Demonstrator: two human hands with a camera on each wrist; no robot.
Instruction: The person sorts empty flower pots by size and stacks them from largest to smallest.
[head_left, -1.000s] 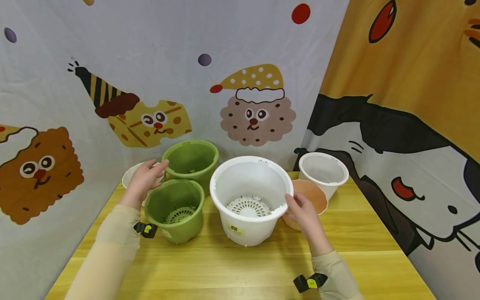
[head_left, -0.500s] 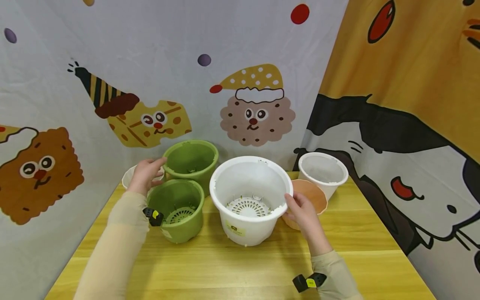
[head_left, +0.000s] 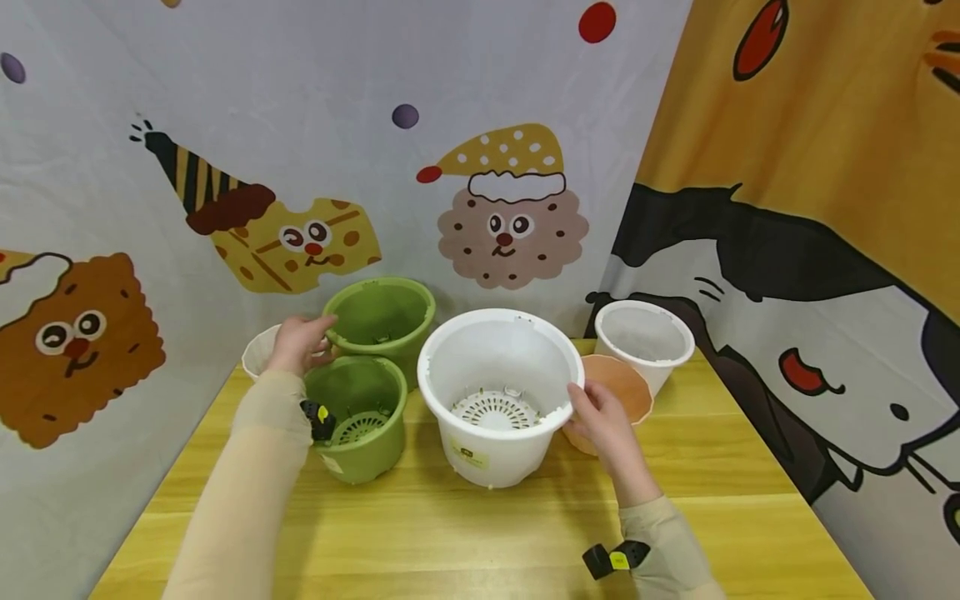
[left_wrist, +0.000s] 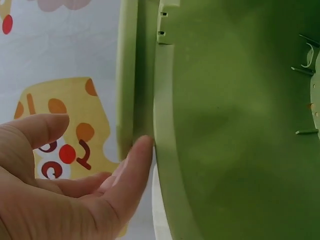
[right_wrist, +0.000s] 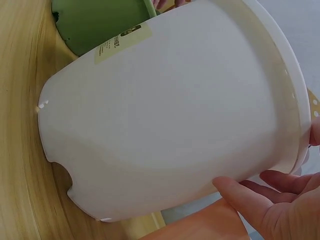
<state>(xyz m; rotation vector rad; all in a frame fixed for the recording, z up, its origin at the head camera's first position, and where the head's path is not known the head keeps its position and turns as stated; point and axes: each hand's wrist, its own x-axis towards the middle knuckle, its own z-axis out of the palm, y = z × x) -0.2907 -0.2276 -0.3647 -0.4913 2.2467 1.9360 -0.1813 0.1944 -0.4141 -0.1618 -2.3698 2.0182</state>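
Observation:
A large white flowerpot with a slotted bottom is at the middle of the wooden table. My right hand grips its right rim; in the right wrist view the fingers lie along the outer wall. At the left, my left hand reaches over a green flowerpot towards a second green flowerpot behind it. In the left wrist view the thumb is spread from the fingers, and one fingertip is close to the green rims. Whether it touches them I cannot tell.
A small white pot stands behind my left hand, partly hidden. Right of the large pot are an orange pot and another white pot. Printed cloth hangs behind the table.
My left hand has moved slightly right and its forearm has swung inward over the front green flowerpot. My right hand and the large white flowerpot have stayed in place.

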